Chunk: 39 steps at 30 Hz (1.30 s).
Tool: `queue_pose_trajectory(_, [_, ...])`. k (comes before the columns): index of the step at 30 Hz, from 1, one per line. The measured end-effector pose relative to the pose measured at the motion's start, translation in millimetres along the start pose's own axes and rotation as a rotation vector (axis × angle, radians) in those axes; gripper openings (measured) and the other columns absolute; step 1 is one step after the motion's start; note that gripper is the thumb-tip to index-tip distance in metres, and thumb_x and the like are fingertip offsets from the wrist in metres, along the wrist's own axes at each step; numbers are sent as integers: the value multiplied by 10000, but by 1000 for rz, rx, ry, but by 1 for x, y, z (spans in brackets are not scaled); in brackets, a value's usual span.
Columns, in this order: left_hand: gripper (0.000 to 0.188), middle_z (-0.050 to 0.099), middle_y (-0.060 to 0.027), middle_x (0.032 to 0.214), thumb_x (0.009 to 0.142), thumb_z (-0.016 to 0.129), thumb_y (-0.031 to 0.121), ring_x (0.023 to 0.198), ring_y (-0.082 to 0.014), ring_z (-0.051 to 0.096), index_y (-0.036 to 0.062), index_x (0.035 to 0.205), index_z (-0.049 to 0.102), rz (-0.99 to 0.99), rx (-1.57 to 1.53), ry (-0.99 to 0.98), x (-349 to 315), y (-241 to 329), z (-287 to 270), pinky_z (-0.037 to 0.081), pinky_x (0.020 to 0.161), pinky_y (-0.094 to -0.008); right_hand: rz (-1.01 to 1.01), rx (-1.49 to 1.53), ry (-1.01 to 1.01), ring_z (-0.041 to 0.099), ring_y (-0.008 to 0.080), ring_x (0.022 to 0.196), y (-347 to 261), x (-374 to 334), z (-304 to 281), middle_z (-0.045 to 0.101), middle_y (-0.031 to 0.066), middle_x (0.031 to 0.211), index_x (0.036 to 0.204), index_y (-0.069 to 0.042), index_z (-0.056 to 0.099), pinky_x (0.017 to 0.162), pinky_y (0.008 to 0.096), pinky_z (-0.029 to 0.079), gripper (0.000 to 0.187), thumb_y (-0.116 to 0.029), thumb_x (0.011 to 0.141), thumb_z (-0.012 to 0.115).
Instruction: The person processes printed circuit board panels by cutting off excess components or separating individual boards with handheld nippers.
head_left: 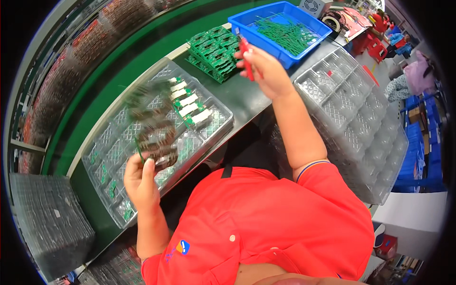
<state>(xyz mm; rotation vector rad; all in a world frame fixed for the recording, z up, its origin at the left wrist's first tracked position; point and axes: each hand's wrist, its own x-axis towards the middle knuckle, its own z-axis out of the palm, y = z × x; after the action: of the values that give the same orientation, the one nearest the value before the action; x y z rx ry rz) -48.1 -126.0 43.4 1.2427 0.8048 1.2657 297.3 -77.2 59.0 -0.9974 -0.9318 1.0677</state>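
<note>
My left hand (141,183) pinches the near end of a circuit board panel (159,137), raised over a clear plastic tray. The panel is smeared by motion, so its parts cannot be made out. In my right hand (270,71) is a red-handled hand tool that looks like a pair of cutters (246,59), held away from the panel near the blue bin. The clear compartment tray (222,124) lies on the bench. Several small green boards with white parts (188,103) sit in a row in its far right area, with a few green pieces (112,189) at its left.
Green circuit board panels (214,51) are stacked behind the tray. Beside them stands a blue bin (289,59) holding green strips (285,35). Clear trays are piled at right (354,118) and left (54,218). Other people (418,76) are in the far right background.
</note>
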Motion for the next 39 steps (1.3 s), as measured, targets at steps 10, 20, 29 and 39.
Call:
queue_pose_trajectory(10, [343,572,-39,820,747,629,9,705,-61,520,23,1040,452,-129,208,-138,11,57,-4,419,624,-194,-104,-90,-697,499,192,1004,-3,-55,78,483,144,1161,1268,50,353,869,304,376,569,-207,785,507])
queue_pose_trajectory(20, [353,509,-40,970,737,655,30,895,-98,527,23,1029,456,-89,278,-80,4,59,-28,423,765,-226,-272,-524,-899,490,250,1042,6,-73,154,531,144,1092,1174,-2,499,915,327,351,472,-60,708,542])
queue_pose_trajectory(29, [317,564,-53,887,798,587,38,732,-75,542,25,1064,413,-27,360,-163,19,60,-54,429,633,-200,-247,-555,-858,547,206,912,15,-61,177,561,125,974,1132,9,535,824,276,397,423,-36,712,566])
queue_pose_trajectory(39, [121,606,-20,834,819,585,99,781,-92,554,2,884,614,74,192,-372,102,59,-108,444,744,-231,409,176,-592,538,133,733,33,-45,184,579,127,955,1104,72,484,660,230,428,548,-360,776,559])
